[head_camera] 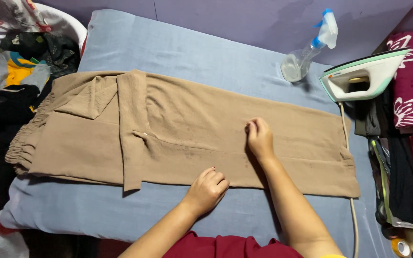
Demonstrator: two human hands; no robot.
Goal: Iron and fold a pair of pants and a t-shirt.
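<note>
A tan garment (182, 129) lies spread flat across the middle of a blue-grey padded surface (178, 48), its gathered waistband at nine o'clock. The right hand (259, 138) rests on the cloth just right of centre, fingertips pinched together on the fabric. The left hand (206, 188) sits at six o'clock, fingers curled under, pressing the near hem. At two o'clock stands a clear spray bottle (307, 55); beside it, at three o'clock, a white-and-green iron (364, 76). Piled clothes (10, 71) lie at ten o'clock.
</note>
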